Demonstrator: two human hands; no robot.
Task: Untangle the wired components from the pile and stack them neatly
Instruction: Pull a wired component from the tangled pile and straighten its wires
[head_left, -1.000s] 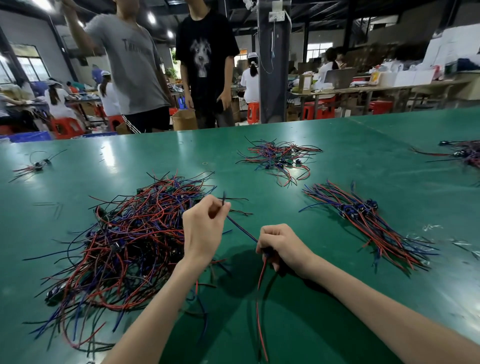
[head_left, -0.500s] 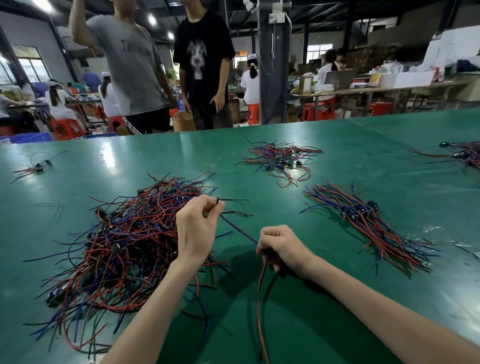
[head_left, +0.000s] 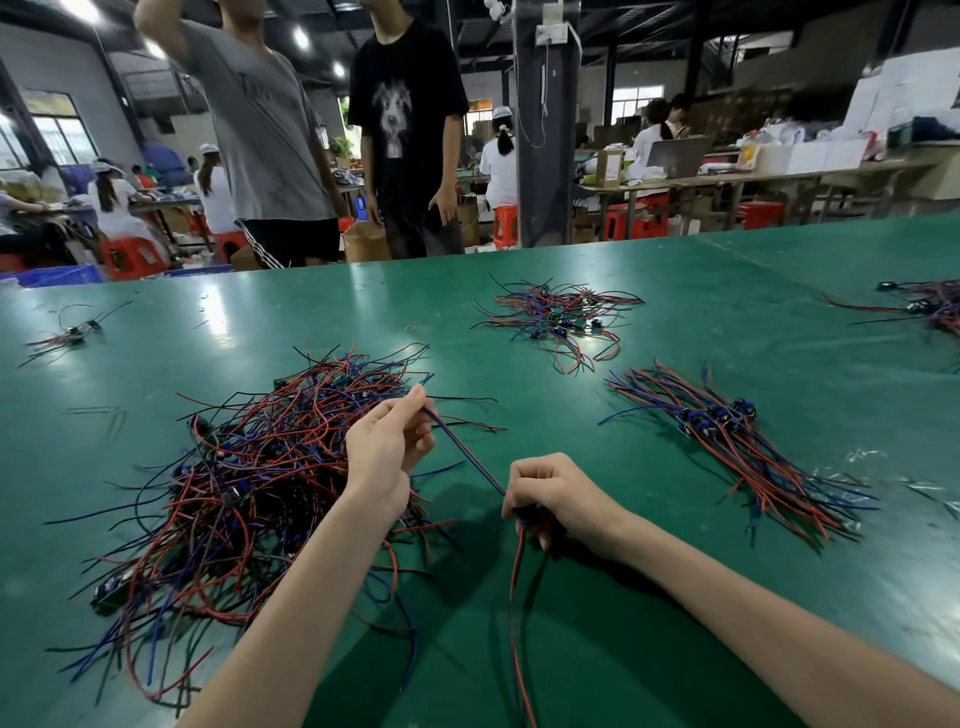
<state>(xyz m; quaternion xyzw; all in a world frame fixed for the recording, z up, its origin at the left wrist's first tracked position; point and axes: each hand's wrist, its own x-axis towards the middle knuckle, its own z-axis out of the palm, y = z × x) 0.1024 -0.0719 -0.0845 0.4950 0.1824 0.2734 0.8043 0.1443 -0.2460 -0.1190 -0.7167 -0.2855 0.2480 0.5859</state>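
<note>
Fingers (head_left: 415, 396) of left hand (head_left: 382, 452) and right hand (head_left: 557, 488) pinch wire (head_left: 462, 450) slanting far-left to near-right.

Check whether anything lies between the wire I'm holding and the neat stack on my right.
Nothing visible does. Bare green table separates the right hand from the neat stack. The tangled pile lies opposite, by the left hand pinching the blue wire.

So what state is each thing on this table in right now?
blue wire, stretched between both hands.
left hand, pinching one end of it.
right hand, curled round its other end.
big pile, tangled.
sorted stack, wires lying roughly parallel.
</note>
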